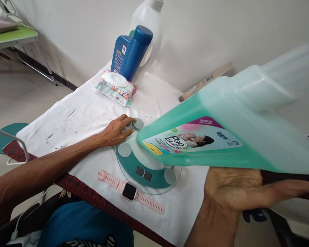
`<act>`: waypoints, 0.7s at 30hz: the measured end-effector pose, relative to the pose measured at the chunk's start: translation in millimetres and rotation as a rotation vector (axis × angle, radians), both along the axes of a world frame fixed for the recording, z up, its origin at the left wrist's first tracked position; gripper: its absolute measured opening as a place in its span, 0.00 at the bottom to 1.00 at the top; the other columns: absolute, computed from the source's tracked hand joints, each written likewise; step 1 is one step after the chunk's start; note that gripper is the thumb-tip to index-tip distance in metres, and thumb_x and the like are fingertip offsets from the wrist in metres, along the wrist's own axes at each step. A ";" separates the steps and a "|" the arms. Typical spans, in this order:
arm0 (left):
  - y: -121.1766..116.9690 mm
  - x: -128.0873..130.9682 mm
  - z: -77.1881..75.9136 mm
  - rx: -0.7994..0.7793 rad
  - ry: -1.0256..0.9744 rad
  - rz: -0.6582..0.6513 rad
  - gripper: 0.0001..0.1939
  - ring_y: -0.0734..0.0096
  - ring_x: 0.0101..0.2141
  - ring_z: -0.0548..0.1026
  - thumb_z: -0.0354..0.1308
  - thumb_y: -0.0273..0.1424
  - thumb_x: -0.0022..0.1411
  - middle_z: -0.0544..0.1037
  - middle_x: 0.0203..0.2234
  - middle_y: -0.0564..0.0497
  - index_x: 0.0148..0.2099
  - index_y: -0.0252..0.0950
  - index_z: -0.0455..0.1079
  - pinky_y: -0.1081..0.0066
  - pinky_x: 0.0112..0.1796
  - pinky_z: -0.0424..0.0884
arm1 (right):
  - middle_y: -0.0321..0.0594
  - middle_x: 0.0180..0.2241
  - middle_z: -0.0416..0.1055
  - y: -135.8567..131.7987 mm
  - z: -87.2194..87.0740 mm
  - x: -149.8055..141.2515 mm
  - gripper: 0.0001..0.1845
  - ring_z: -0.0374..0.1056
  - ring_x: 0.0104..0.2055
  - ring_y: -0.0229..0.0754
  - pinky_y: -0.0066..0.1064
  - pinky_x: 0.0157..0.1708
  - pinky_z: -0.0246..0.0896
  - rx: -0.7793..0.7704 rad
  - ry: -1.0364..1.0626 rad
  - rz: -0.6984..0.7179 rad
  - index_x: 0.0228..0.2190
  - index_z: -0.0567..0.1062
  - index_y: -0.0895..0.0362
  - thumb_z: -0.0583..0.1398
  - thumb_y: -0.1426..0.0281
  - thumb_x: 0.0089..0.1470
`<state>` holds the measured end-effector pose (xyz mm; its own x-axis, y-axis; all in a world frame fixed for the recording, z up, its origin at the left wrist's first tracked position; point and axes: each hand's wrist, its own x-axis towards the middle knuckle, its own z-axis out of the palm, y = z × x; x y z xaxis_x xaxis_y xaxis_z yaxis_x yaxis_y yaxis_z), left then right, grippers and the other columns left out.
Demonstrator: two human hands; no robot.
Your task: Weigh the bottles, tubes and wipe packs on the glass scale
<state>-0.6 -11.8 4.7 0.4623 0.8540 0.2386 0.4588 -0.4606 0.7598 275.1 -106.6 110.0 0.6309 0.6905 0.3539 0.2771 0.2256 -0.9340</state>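
A round glass weighing scale [141, 175], with a teal band and a small dark display, lies on the white cloth. My left hand [117, 129] touches its far left edge beside a silver pad, thumb and forefinger apart. A large translucent bottle [195, 109] of green liquid stands over the scale, its base on or just above the glass. Its front label reads "Pag dudu" and its top looks blurred. My right hand [233, 187] is at the bottle's right side, palm turned up and thumb stretched out. The bottle hides its other fingers, so any grip is unclear.
A pink smartwatch [129, 191] lies in front of the scale. Behind stand a wipes packet [115, 90], a blue bottle [130, 55] and a white jug [154, 24]. A long box [206, 81] lies by the wall. A green-topped table [12, 34] stands far left.
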 end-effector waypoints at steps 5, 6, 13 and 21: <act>1.7 -0.3 -0.2 0.022 0.011 -0.009 0.19 0.62 0.44 0.78 0.54 0.37 0.73 0.75 0.48 0.44 0.63 0.40 0.69 0.59 0.44 0.80 | 0.35 0.14 0.56 -10.8 -64.8 35.8 0.44 0.57 0.18 0.39 0.34 0.19 0.55 -0.030 0.055 -0.282 0.14 0.64 0.51 0.47 0.25 0.52; 2.2 -0.2 -0.1 0.026 0.013 -0.008 0.19 0.62 0.43 0.78 0.54 0.38 0.73 0.76 0.48 0.44 0.63 0.40 0.69 0.59 0.44 0.80 | 0.33 0.11 0.53 -12.3 -73.9 39.9 0.44 0.53 0.16 0.36 0.33 0.17 0.52 -0.030 0.043 -0.318 0.13 0.61 0.51 0.47 0.25 0.53; 4.6 0.3 5.2 0.015 0.064 0.010 0.19 0.64 0.42 0.78 0.55 0.38 0.73 0.77 0.49 0.45 0.62 0.39 0.71 0.58 0.47 0.79 | 0.31 0.11 0.53 -13.4 -81.2 41.2 0.39 0.53 0.15 0.35 0.30 0.16 0.50 0.018 0.039 -0.286 0.13 0.62 0.52 0.55 0.36 0.61; 5.4 0.0 8.3 0.019 0.077 0.010 0.22 0.63 0.44 0.78 0.56 0.39 0.72 0.77 0.49 0.45 0.63 0.37 0.72 0.59 0.47 0.78 | 0.29 0.11 0.52 -16.3 -81.0 43.6 0.38 0.52 0.14 0.34 0.29 0.15 0.50 0.001 0.094 -0.274 0.13 0.62 0.52 0.57 0.38 0.59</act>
